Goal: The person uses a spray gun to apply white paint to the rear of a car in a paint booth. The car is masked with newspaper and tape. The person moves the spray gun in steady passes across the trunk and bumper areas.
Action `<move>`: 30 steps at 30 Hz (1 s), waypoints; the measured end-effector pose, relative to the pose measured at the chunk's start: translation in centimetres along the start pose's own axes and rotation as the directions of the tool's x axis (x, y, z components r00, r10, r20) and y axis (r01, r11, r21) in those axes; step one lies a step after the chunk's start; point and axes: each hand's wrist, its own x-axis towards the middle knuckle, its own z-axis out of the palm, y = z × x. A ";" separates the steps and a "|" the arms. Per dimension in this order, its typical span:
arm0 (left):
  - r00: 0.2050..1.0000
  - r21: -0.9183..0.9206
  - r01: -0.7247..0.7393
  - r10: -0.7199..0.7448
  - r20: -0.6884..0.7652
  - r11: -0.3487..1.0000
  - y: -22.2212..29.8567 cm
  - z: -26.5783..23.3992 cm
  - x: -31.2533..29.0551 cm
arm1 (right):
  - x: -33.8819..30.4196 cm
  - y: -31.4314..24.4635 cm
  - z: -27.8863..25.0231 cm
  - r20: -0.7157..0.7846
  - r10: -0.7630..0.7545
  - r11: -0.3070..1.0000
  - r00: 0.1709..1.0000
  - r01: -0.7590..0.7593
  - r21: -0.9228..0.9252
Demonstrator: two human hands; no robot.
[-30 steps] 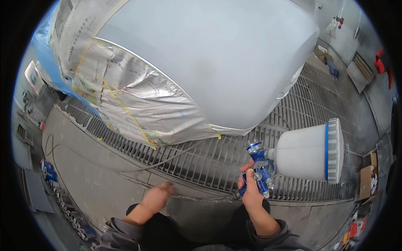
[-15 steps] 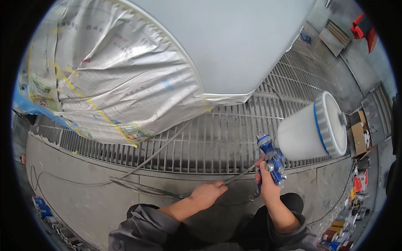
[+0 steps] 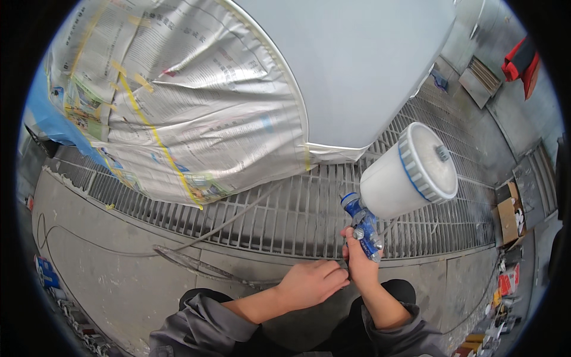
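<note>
Pale grey and smooth, the large curved body panel (image 3: 369,65) fills the top of the view. Its masking looks done: silvery-white printed paper sheeting (image 3: 196,113) covers the area beside it, with translucent blue plastic film (image 3: 56,122) at the far left edge. The panel's visible face is an even grey, but whether it has its final coat cannot be told. Below it lies a slatted grey metal floor grating (image 3: 279,229). A long, thin grey hose (image 3: 235,217) crosses the grating and loops over the floor at left.

An open brown cardboard box (image 3: 505,220) stands at right, with pale, indistinct items inside. A milky-white plastic cup (image 3: 383,184) with a ribbed white lid (image 3: 437,166) and a blue band is mounted on the spray gun, tilted; the level of anything inside cannot be made out.

The blue and silver metal spray gun (image 3: 364,223) is in front of the person, over the grating's near edge and well apart from the panel. The person's bare right grip (image 3: 361,268) is clamped around its handle. The bare left grip (image 3: 312,285) has its fingers curled just beside the handle's lower end; whether they close on the hose is hidden. The gun seems assembled, cup and lid in place; whether the hose is joined to the handle, or that remains to be done, cannot be told.
</note>
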 end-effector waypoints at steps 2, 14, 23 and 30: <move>0.999 0.016 -0.038 0.038 -0.014 0.999 0.9 0.3 0.5 | -0.5 -0.2 -0.2 0.025 -0.007 1.000 1.000 0.007 0.019; 0.972 0.459 -0.233 0.197 0.124 0.857 4.2 0.2 7.8 | 2.6 6.4 -2.5 0.082 -0.572 0.792 0.816 0.576 -0.205; 0.884 0.610 -0.438 0.194 0.424 0.661 6.6 2.4 13.0 | 2.8 8.7 -6.0 0.244 -0.663 0.610 0.708 0.699 -0.374; 0.855 0.663 -0.469 0.113 0.506 0.584 8.3 3.2 14.4 | 3.8 7.9 -4.3 0.085 -0.578 0.807 0.811 0.584 -0.084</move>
